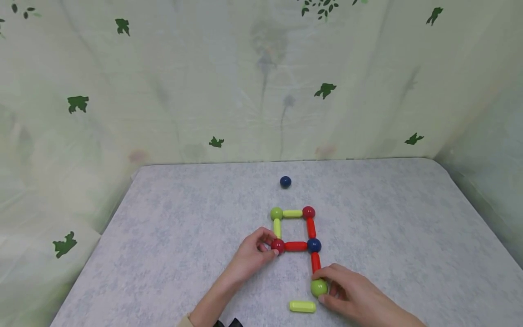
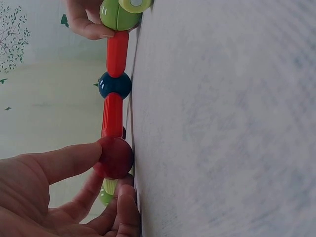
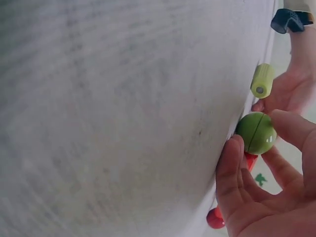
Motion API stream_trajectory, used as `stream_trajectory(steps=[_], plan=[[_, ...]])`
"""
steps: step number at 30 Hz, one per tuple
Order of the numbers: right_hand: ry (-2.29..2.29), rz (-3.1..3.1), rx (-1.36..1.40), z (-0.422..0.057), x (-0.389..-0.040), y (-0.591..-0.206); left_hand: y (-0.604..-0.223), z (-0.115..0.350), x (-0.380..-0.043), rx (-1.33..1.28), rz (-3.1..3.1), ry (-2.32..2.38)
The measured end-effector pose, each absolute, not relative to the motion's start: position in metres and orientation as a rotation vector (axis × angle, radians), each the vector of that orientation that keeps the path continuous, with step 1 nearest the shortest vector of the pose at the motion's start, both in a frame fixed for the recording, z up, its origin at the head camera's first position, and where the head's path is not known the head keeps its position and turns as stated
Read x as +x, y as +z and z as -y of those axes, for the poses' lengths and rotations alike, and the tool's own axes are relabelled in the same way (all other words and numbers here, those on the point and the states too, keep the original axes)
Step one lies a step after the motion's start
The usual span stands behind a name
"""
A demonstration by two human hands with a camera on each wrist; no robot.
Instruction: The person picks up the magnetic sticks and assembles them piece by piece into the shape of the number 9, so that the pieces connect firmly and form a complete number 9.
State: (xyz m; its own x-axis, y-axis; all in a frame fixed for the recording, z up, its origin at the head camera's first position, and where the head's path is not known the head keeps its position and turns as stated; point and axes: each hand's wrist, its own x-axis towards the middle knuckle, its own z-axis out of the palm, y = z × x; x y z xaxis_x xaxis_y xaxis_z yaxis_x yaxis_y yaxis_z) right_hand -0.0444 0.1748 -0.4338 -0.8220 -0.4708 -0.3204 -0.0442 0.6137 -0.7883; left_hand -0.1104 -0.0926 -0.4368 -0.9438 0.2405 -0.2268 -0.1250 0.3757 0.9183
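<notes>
A square of balls and rods lies flat on the table. My left hand [image 1: 254, 254] pinches its near-left red ball [image 1: 278, 246] between thumb and fingers. From that ball a red rod [image 1: 296, 246] runs right to a blue ball [image 1: 313, 245]. Another red rod [image 1: 316, 262] extends from the blue ball toward me and ends at a green ball [image 1: 318, 287], which my right hand [image 1: 353, 290] grips by thumb and fingers. A loose yellow-green rod [image 1: 302, 306] lies just left of the green ball. At the far side are a green ball [image 1: 276, 213] and a red ball [image 1: 308, 212].
A single dark blue ball [image 1: 285, 182] sits beyond the square, near the table's back edge. Yellow-green rods [image 1: 292, 213] form the square's far and left sides. A pale curtain [image 1: 229, 91] with green leaf shapes hangs behind the grey table [image 1: 184, 204].
</notes>
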Motion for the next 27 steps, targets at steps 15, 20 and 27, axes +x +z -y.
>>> stream_trajectory(steps=[15, 20, 27], plan=[[-1.235, -2.246, -0.389, -0.1799, -0.0460, -0.4350, -0.4361, 0.0924, -0.1107, 0.080, -2.304, 1.592], [-1.266, -2.219, -0.402, -0.1821, -0.0467, -0.4353, -0.4357, 0.0924, -0.1105, 0.086, -2.310, 1.588], [-1.302, -2.182, -0.401, -0.1836, -0.0474, -0.4366, -0.4350, 0.0926, -0.1098, 0.121, -2.337, 1.582]])
